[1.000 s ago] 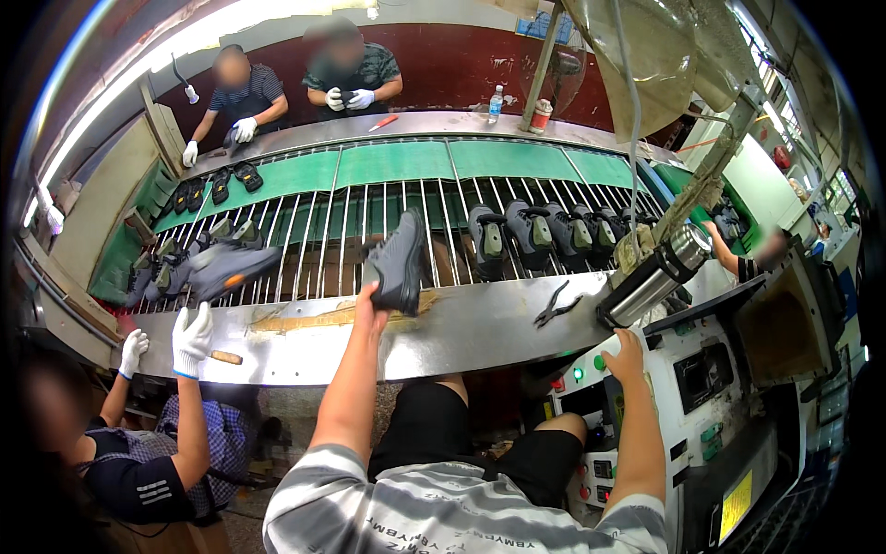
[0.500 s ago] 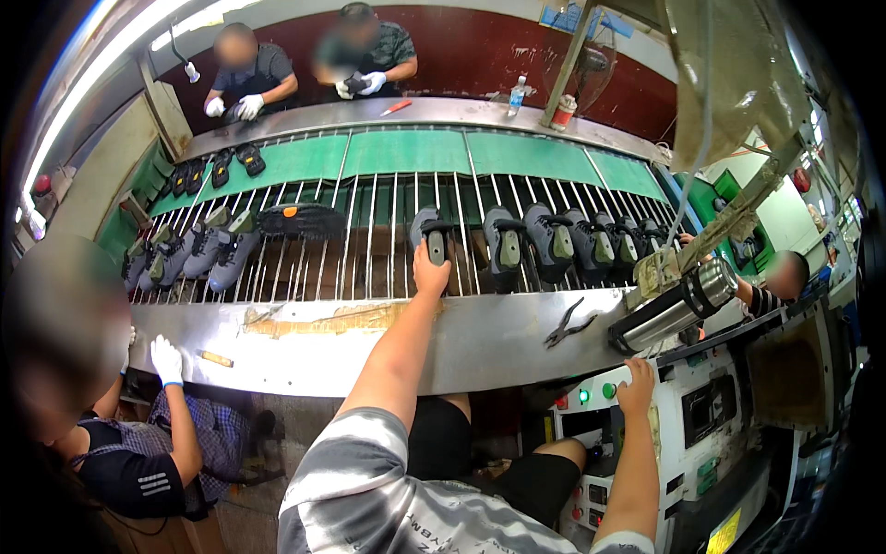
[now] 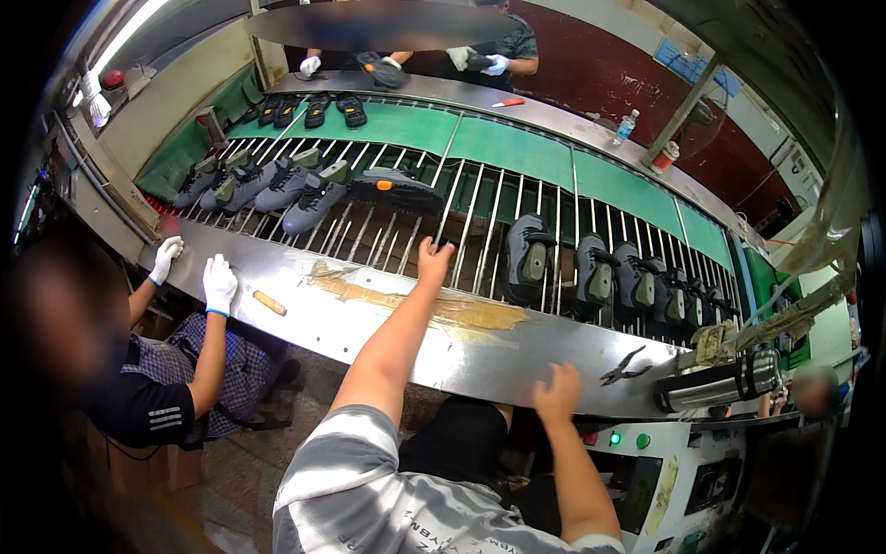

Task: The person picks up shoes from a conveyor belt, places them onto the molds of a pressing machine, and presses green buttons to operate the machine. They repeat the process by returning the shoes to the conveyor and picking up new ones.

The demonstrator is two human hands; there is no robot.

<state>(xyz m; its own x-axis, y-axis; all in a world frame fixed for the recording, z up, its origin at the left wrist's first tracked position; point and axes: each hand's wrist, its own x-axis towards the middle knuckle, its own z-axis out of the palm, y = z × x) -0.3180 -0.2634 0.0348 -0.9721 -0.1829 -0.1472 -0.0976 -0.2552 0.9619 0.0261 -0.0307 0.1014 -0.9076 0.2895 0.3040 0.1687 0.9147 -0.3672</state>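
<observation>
My left hand (image 3: 434, 261) is over the metal rods of the rack (image 3: 472, 222), fingers apart and holding nothing. To its right a grey shoe (image 3: 526, 254) with a green last inside sits on the rods, not touched. A dark shoe (image 3: 397, 191) lies tipped on its side beyond and left of that hand, its black sole with an orange patch showing. My right hand (image 3: 556, 392), a little blurred, hovers at the near edge of the metal ledge (image 3: 369, 309). Its fingers look loosely apart, with nothing visible in them.
More lasted grey shoes (image 3: 637, 282) line the rods at right, others (image 3: 268, 189) at left. Pliers (image 3: 626, 367) and a steel flask (image 3: 720, 381) lie on the ledge. Left, a co-worker's gloved hand (image 3: 220, 284) rests near a wooden-handled tool (image 3: 269, 303). A control panel (image 3: 683, 471) stands lower right.
My left hand has let go of the grey shoe and is now left of it. My right hand has moved left, away from the control panel's buttons. The view has turned left.
</observation>
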